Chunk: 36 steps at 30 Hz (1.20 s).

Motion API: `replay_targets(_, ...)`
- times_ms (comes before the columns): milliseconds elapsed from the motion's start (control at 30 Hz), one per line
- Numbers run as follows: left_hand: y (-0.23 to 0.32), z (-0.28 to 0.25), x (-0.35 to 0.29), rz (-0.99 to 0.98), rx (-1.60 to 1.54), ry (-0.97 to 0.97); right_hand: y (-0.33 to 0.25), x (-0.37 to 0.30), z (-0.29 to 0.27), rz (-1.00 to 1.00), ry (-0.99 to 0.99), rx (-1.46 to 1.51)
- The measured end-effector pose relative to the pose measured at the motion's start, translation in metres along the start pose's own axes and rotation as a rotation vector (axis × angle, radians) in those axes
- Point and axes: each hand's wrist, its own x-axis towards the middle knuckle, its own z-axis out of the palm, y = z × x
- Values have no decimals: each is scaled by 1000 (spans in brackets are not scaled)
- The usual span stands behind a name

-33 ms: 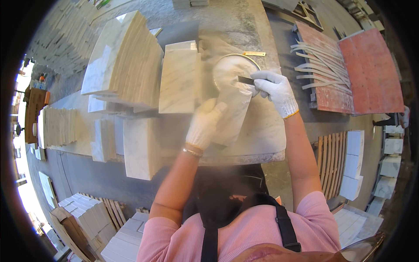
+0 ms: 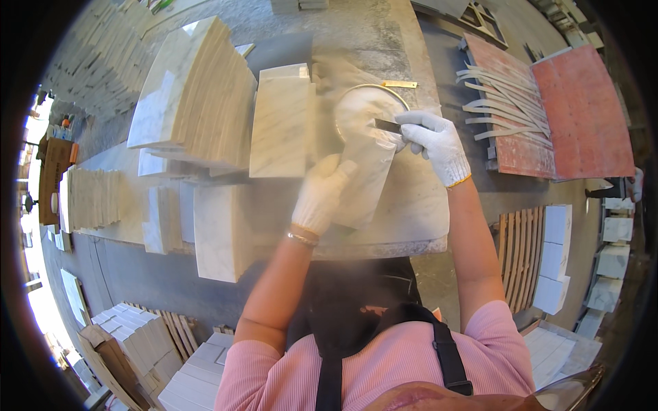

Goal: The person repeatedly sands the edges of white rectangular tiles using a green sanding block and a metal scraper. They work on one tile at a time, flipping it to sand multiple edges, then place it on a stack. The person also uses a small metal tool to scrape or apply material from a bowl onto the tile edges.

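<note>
My left hand, in a white knit glove, is closed on the left edge of a pale marble tile. The tile lies tilted over the near rim of a round dish with white paste or powder in it. In my right hand, also gloved, is a putty knife with a dark flat blade. Its blade points left, just above the tile's far end, and the fingers hide its handle. A smaller block of stacked marble tiles stands left of the dish.
A taller stack of tiles rises at the left, with another stack nearer me. Beyond the dish lies a small yellow strip. White straps lie on a red panel at the right, above a wooden pallet.
My right hand and the putty knife have shifted very slightly to the right. The left hand and the tile look the same.
</note>
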Motion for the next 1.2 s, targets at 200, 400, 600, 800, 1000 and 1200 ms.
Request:
replay_targets(200, 3, 0, -1, -31, -32, -41, -16, -19, -1, -25, 16, -11)
replay_targets(400, 1, 1, 0, -16, -23, -31, -19, -25, 0, -22, -15, -4)
replay_targets(600, -6, 0, 3, 6, -5, -2, -13, -30, 0, -109, -4, -74)
replay_targets(800, -2, -1, 2, -11, -7, -30, -9, -31, 0, -259, 68, -95)
replay_targets(1000, 2, 4, -2, 29, 7, -27, -15, -22, -1, -169, 27, -165)
replay_targets(1200, -4, -1, 2, 44, 61, -19, -18, -21, 0, -103, -28, -117)
